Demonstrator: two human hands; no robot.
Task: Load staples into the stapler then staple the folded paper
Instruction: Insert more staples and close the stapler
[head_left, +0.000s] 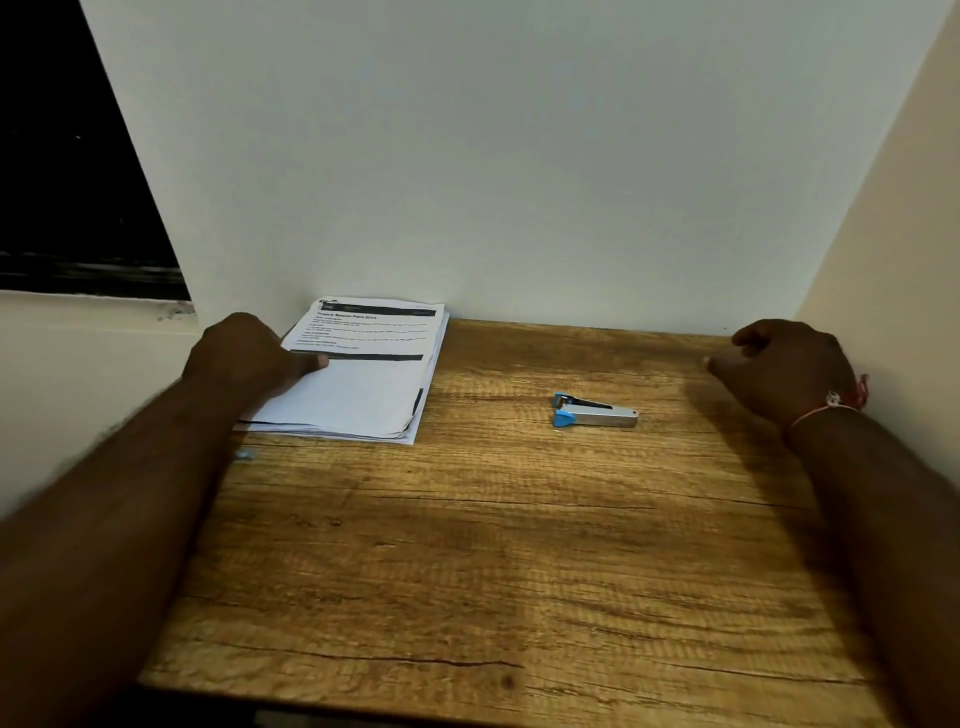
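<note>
A folded stack of white printed paper (363, 384) lies at the back left of the wooden table (493, 545). My left hand (244, 356) rests on the stack's left edge, thumb pressed onto the sheet, holding nothing. A small silver stapler with blue ends (595, 413) lies on its side right of the table's middle, untouched. My right hand (789, 371) hovers at the back right, to the right of the stapler, fingers loosely curled and pointing left, with nothing visible in it. No staples can be seen.
A white wall (493, 156) rises directly behind the table, and a cream wall (893, 234) closes the right side. A dark window (62, 182) is at the upper left. A tiny blue bit (244, 454) lies near the table's left edge.
</note>
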